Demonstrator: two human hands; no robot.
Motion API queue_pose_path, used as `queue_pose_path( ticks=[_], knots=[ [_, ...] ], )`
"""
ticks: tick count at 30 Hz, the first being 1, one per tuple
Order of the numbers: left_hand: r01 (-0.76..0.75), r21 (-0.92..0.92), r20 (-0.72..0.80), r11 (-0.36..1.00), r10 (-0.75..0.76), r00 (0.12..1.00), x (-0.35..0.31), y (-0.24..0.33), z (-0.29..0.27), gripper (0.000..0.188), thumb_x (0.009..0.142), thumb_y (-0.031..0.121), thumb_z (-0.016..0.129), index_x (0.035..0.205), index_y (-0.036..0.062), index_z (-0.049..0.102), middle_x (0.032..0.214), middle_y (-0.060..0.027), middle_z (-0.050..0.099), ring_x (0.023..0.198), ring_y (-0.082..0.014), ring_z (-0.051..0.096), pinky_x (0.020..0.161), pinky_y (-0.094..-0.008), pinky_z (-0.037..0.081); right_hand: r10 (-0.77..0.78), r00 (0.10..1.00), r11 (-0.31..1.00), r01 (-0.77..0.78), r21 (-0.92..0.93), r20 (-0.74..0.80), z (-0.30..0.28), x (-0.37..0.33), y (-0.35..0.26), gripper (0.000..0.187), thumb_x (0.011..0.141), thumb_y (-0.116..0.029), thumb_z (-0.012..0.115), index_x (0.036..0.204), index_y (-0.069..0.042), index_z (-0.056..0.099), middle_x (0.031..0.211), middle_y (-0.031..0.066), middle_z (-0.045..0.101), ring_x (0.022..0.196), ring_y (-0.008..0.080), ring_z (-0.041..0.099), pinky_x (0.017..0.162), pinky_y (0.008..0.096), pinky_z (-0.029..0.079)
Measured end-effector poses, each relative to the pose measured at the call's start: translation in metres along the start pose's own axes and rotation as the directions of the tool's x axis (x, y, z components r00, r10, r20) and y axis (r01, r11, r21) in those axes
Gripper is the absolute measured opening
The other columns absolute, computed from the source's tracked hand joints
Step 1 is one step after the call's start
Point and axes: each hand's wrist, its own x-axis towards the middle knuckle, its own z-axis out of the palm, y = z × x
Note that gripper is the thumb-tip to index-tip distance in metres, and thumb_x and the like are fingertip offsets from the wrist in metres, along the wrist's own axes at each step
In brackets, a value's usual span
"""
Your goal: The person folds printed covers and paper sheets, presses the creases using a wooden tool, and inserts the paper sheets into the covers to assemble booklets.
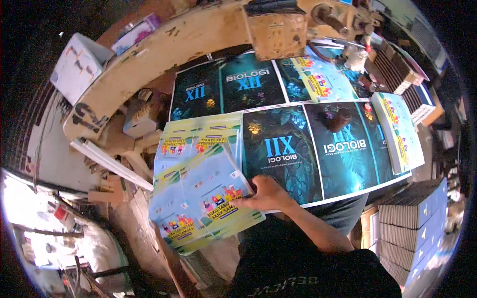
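Both my hands hold a stack of printed cover sheets (198,188), light blue and yellow-green with small colourful figures. It is tilted and overhangs the table's near edge. My right hand (266,193) is closed on its right edge, thumb on top. At the left edge my left hand (155,231) grips the stack from below, with most of its fingers hidden behind the paper. Beneath and beyond lies a pile of matching sheets (198,124). Large dark teal printed sheets (280,154) cover the table to the right.
More blue-yellow sheets (397,131) lie at the table's right end. Bundled book stacks (412,228) stand at the lower right, with others (402,69) behind. A wooden box (277,32) sits on the curved wooden beam (164,52). A dark rounded object (338,119) rests on the teal sheets.
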Motion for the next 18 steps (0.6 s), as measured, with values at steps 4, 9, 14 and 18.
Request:
queue_pose_path(
  ticks=[4, 9, 14, 18],
  knots=[
    [-0.113, 0.059, -0.057, 0.992, 0.116, 0.992, 0.007, 0.006, -0.016, 0.068, 0.095, 0.050, 0.055, 0.143, 0.0034, 0.044, 0.135, -0.0137, 0.055, 0.118, -0.0257, 0.056, 0.097, -0.0421, 0.048, 0.072, 0.997, 0.995, -0.075, -0.068, -0.041, 0.002, -0.004, -0.001, 0.063, 0.063, -0.056, 0.088, 0.082, 0.002, 0.072, 0.074, 0.0148, 0.071, 0.067, 0.0224, 0.070, 0.064, 0.0344, 0.054],
    [-0.335, 0.208, -0.152, 0.919, 0.369, 0.917, 0.048, 0.028, -0.012, 0.065, 0.092, 0.040, 0.066, 0.139, -0.0011, 0.047, 0.130, -0.0161, 0.057, 0.113, -0.0223, 0.057, 0.091, -0.0380, 0.051, 0.008, 1.000, 0.983, -0.003, 0.186, -0.029, 0.001, -0.018, -0.014, 0.042, 0.072, -0.034, 0.089, 0.090, 0.001, 0.073, 0.078, 0.0094, 0.073, 0.069, 0.0132, 0.067, 0.065, 0.0300, 0.054],
    [-0.602, 0.280, -0.054, 0.748, 0.638, 0.768, 0.113, 0.057, 0.026, 0.060, 0.091, 0.035, 0.071, 0.132, -0.0050, 0.053, 0.122, -0.0165, 0.062, 0.107, -0.0197, 0.059, 0.087, -0.0355, 0.052, -0.035, 0.965, 0.954, 0.109, 0.279, -0.260, 0.010, -0.020, -0.031, 0.040, 0.072, -0.029, 0.089, 0.095, -0.001, 0.072, 0.081, 0.0080, 0.074, 0.067, 0.0100, 0.064, 0.065, 0.0277, 0.052],
    [-0.439, 0.355, 0.068, 0.826, 0.445, 0.893, 0.113, 0.081, 0.062, 0.058, 0.091, 0.037, 0.071, 0.128, -0.0052, 0.057, 0.115, -0.0147, 0.064, 0.102, -0.0195, 0.059, 0.088, -0.0361, 0.049, -0.059, 0.930, 0.961, 0.151, 0.230, -0.362, 0.013, -0.012, -0.028, 0.039, 0.072, -0.029, 0.088, 0.095, -0.002, 0.073, 0.080, 0.0076, 0.074, 0.063, 0.0110, 0.064, 0.061, 0.0283, 0.052]
  ],
)
